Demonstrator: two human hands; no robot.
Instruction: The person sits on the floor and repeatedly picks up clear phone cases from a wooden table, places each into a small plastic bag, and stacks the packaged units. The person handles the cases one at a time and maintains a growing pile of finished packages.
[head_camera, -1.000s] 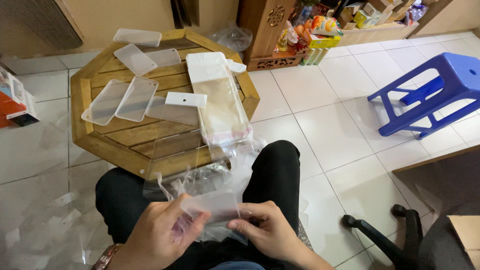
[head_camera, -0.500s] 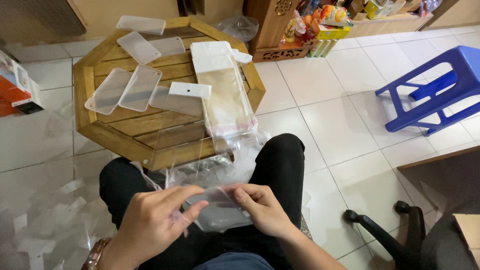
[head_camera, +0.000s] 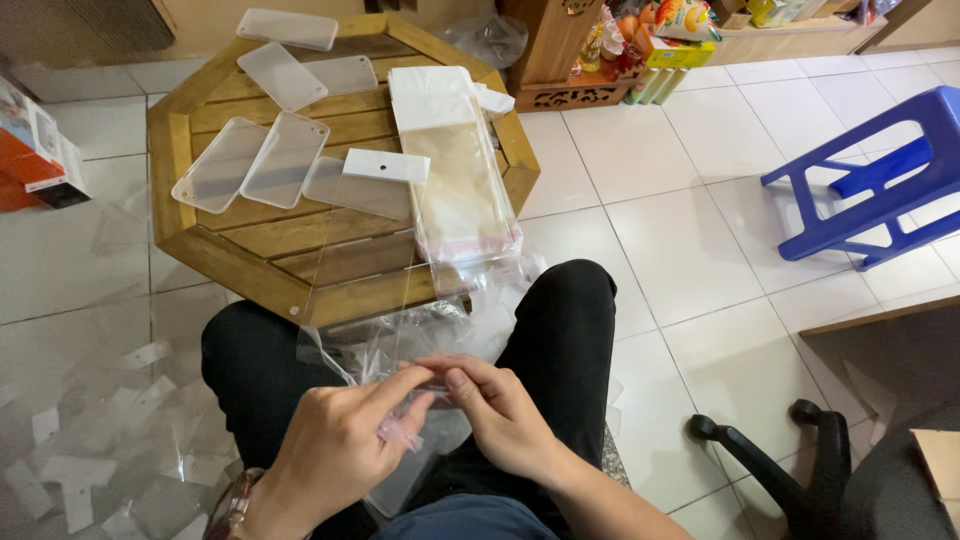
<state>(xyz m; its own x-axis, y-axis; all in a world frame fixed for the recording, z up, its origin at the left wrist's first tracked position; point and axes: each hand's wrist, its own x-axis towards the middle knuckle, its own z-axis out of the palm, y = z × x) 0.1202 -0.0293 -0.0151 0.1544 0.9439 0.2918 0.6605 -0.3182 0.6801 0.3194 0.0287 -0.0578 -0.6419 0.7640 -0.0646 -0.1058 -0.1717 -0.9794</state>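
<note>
White floor tiles surround a low octagonal wooden table at twelve o'clock from a seated person's lap. Both hands meet at six o'clock. Left hand is curled, its thumb and forefinger pinching a clear plastic sleeve. Right hand is also curled, fingertips gripping the same sleeve's upper edge. On the table lie clear phone cases at eleven o'clock and a stack of clear bags. Blue plastic stool stands at two o'clock.

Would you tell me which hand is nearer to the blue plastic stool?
Right. The right hand lies on the blue plastic stool's side of the lap; the left hand is farther away.
</note>
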